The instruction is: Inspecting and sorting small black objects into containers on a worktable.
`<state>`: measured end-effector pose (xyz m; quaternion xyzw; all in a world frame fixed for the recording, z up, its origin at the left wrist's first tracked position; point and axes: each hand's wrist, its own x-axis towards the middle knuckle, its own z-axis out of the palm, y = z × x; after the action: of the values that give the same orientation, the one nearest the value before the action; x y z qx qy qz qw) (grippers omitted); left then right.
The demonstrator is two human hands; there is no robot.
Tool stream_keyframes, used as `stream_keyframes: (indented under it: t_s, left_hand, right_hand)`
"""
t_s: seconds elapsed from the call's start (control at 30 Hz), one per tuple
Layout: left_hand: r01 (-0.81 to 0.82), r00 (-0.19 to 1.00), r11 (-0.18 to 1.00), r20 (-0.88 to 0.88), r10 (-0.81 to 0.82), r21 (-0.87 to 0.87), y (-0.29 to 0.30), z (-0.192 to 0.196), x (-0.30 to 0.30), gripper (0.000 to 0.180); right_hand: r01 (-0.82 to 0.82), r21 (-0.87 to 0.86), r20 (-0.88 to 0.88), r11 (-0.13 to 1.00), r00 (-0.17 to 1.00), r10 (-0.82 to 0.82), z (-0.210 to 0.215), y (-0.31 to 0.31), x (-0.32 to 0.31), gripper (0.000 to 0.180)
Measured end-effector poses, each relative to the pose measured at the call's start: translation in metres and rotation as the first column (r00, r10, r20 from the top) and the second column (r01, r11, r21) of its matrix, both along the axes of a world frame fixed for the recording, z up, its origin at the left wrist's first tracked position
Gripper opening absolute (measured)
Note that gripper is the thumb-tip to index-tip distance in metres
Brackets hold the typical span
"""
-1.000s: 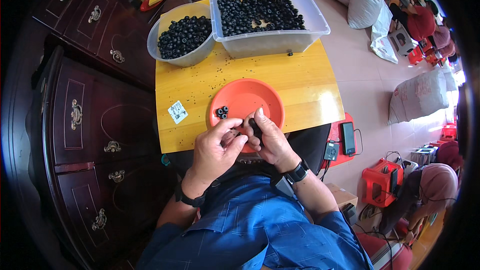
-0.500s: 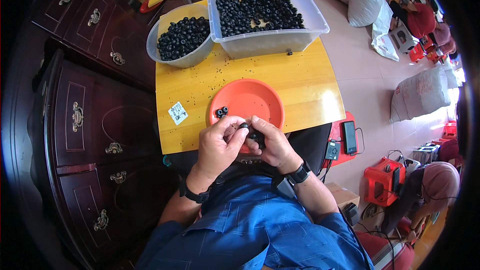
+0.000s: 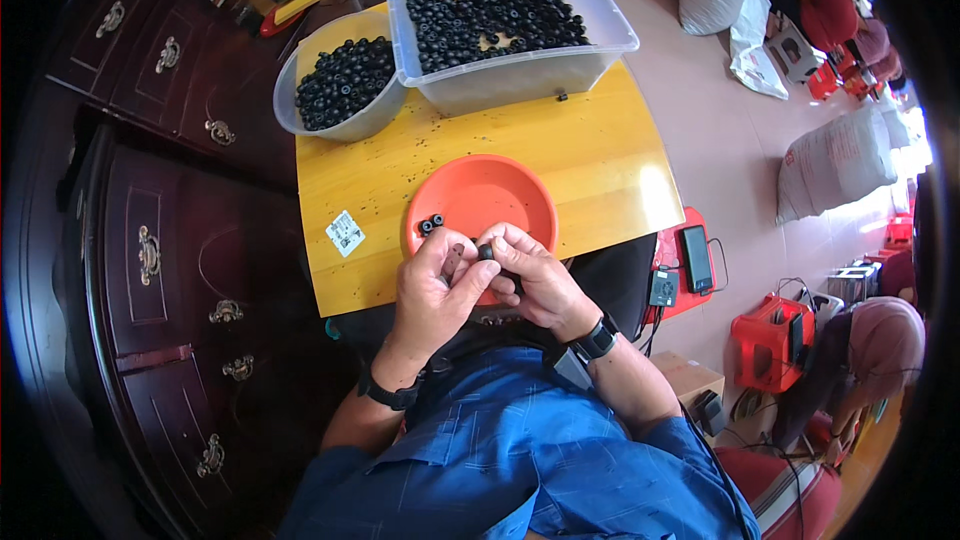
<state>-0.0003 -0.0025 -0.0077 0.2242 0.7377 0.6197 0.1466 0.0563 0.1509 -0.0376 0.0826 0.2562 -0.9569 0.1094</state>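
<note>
Over the near edge of an orange plate (image 3: 490, 190), my two hands meet around a small black ring-shaped part (image 3: 487, 252). My right hand (image 3: 535, 282) pinches it between thumb and forefinger. The thumb of my left hand (image 3: 432, 285) presses on its near side, with the fingers curled and their tips smudged dark. More black parts (image 3: 515, 282) show in the curl of my right fingers, partly hidden. A few similar parts (image 3: 431, 224) lie in the plate at its left.
At the back of the yellow table (image 3: 590, 160) stand a clear rectangular bin (image 3: 540, 75) and a round tub (image 3: 287, 100), both holding many black parts. Dark drawers (image 3: 165, 230) flank the left. A phone (image 3: 697, 260) lies on a red stool at right; other people sit beyond.
My right thumb and forefinger have closed over the black part, which my left hand pinched before. Fewer parts show at the plate's left. The whole view has shifted slightly.
</note>
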Motion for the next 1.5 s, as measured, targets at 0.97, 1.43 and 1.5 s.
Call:
stream_keyframes:
  t_s: [0.97, 1.43, 1.5]
  left_hand:
    - [0.058, 0.906, 0.882, -0.346, -0.243, -0.468, 0.004, 0.041, -0.014, 0.035]
    - [-0.042, 0.786, 0.899, -0.57, -0.24, -0.436, 0.008, 0.029, -0.013, 0.035]
    - [-0.05, 0.779, 0.906, -0.583, -0.228, -0.421, 0.009, 0.024, -0.014, 0.035]
  right_hand:
    - [0.075, 0.042, -0.056, 0.996, 0.996, -0.073, -0.002, 0.009, 0.006, 0.015]
    - [0.042, 0.001, -0.045, 0.999, 0.998, -0.042, -0.004, 0.005, 0.005, 0.012]
    - [0.052, -0.04, -0.037, 0.998, 0.998, -0.054, -0.004, 0.004, 0.003, 0.012]
